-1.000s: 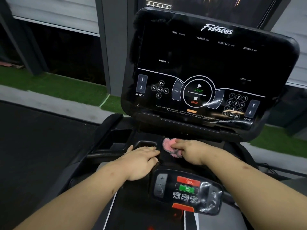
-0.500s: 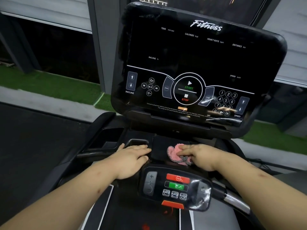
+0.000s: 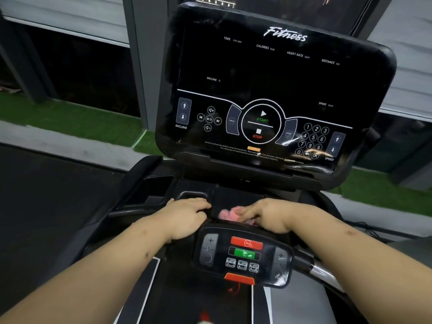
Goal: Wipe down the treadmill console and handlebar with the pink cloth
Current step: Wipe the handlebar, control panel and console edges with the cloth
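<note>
Nearest the wearer, below the small control pad (image 3: 243, 253), lies the dark treadmill belt (image 3: 187, 298). The pad carries a red and a green button. The handlebar (image 3: 318, 270) runs out from the pad's right side, with a shiny stretch on it.

Just beyond the pad's left corner, the left hand (image 3: 187, 216) lies flat on the black tray (image 3: 233, 197), fingers straight and close together, holding nothing. Just beyond the pad's top edge, the right hand (image 3: 264, 216) presses the bunched pink cloth (image 3: 230, 213) onto that tray, its fingers bent over the cloth and kept together.

Farther beyond the pad rises the big console (image 3: 280, 90), its screen dark, with START and STOP keys at centre. Past the console, far beyond the pad to left and right, runs a strip of green turf (image 3: 70, 118).
</note>
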{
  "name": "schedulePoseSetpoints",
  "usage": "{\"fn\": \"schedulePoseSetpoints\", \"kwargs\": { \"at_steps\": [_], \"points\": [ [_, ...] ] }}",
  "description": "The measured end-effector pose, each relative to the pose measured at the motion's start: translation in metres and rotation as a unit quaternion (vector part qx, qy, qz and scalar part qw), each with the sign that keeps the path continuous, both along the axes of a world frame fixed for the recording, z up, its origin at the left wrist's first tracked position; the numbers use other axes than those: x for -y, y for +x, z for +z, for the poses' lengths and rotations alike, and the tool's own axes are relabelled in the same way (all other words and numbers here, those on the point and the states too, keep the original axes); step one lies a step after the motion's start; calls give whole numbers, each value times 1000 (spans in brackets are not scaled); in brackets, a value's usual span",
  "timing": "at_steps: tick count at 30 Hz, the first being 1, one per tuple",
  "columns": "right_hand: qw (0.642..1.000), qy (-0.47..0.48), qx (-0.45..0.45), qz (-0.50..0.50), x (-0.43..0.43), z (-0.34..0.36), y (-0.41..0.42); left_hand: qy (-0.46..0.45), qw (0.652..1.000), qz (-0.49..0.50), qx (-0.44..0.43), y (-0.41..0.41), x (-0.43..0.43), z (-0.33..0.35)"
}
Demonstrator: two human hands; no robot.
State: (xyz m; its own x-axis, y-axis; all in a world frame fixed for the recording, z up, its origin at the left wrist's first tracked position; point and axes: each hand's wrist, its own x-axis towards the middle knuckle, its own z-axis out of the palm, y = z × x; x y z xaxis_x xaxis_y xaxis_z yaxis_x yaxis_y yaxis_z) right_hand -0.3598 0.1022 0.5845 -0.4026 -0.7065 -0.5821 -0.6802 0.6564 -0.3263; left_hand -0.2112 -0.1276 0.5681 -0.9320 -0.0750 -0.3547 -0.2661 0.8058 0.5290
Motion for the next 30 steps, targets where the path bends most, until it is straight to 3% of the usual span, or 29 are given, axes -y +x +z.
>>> {"fn": "schedulePoseSetpoints", "kwargs": {
  "at_steps": [5, 10, 17, 21, 30],
  "points": [
    [997, 10, 9, -77, -37, 16, -2, 19, 999, 33, -23, 1, -3, -5],
    [988, -64, 79, -115, -3, 34, 23, 38, 996, 62, -46, 3, -2, -8],
    [964, -221, 81, -120, 57, 48, 50, 59, 993, 65, -74, 5, 0, -9],
    [985, -152, 61, -54, 67, 39, 67, 84, 991, 59, -82, 7, 3, -11],
    [990, -79, 88, -78, 3, 55, 37, 68, 991, 95, -58, 4, 1, -18]
  ]
}}
